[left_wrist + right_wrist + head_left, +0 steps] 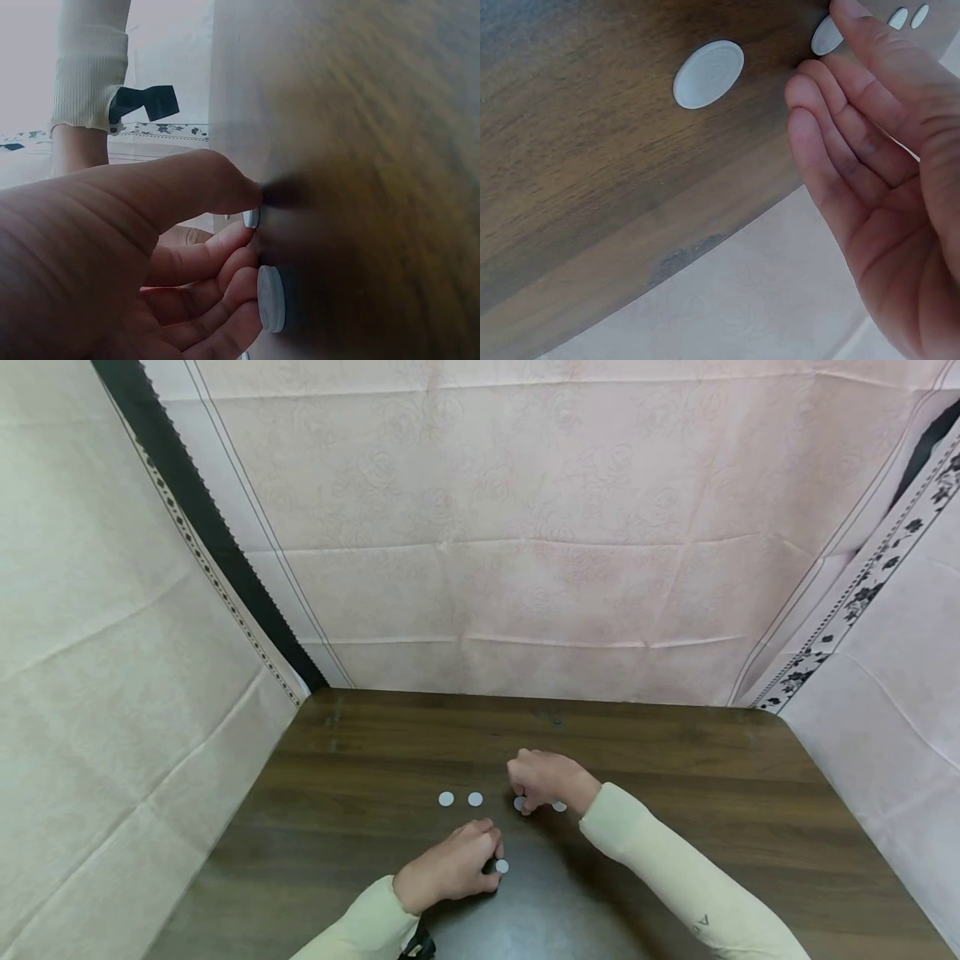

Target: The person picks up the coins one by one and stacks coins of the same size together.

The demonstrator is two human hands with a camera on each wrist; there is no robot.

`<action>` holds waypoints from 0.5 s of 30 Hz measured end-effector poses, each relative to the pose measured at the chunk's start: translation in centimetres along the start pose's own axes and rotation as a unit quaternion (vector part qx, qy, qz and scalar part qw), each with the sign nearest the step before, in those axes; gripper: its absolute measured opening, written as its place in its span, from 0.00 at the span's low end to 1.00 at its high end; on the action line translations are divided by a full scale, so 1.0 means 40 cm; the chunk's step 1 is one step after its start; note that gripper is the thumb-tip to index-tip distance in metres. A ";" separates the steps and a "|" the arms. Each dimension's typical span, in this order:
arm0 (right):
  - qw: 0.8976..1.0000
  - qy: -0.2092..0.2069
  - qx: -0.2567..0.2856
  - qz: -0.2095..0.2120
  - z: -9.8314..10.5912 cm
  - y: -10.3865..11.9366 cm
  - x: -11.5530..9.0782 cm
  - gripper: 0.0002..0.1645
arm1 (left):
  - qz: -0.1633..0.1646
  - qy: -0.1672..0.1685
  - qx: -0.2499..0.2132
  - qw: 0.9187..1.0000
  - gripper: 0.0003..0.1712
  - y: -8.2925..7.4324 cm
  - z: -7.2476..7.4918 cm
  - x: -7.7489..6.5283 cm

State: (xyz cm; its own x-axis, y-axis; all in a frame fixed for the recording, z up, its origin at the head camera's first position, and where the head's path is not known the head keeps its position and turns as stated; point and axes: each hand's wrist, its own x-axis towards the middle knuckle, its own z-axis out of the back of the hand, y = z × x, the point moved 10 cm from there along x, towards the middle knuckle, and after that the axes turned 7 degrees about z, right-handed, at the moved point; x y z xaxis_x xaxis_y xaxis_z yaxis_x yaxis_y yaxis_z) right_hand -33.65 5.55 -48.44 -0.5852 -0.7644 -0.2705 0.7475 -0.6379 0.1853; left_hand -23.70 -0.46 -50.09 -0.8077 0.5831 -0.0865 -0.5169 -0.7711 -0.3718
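Note:
My left hand (456, 862) is low over the table, thumb and index finger at the edges of a small round white disc (502, 866). In the left wrist view, that disc (251, 217) shows between the thumb and index fingertips, and another disc (271, 298) lies beside the lower fingers. Farther forward, my right hand (551, 778) pinches a second white disc (520, 804) at the tabletop. Its thumb partly covers this disc (826, 35) in the right wrist view. One more disc (559, 807) lies under the right wrist, partly hidden.
Two white discs, a left one (446, 798) and a right one (476, 798), lie left of the right hand, roughly in line with its disc. The dark wooden table (337, 810) ends at a pale cloth (525, 568) behind; cloths hang at both sides.

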 end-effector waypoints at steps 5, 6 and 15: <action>1.000 0.008 -0.001 -0.014 0.002 -0.002 0.003 0.29 | -0.003 0.000 -0.002 1.000 0.09 -0.003 0.002 0.002; 1.000 0.009 -0.004 -0.017 0.003 -0.003 0.004 0.27 | -0.004 -0.001 -0.003 1.000 0.09 -0.004 0.003 0.002; 0.999 0.026 -0.014 -0.033 -0.001 -0.009 0.012 0.24 | -0.001 0.001 0.003 1.000 0.09 -0.003 0.002 0.001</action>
State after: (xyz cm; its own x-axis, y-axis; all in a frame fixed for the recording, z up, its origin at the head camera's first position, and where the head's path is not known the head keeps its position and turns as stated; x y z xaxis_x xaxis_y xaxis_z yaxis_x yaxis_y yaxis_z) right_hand -34.19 5.44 -48.67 -0.6173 -0.7138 -0.3307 0.7164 -0.6838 0.1385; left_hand -23.70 -0.35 -49.97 -0.8061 0.5853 -0.0868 -0.5204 -0.7711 -0.3668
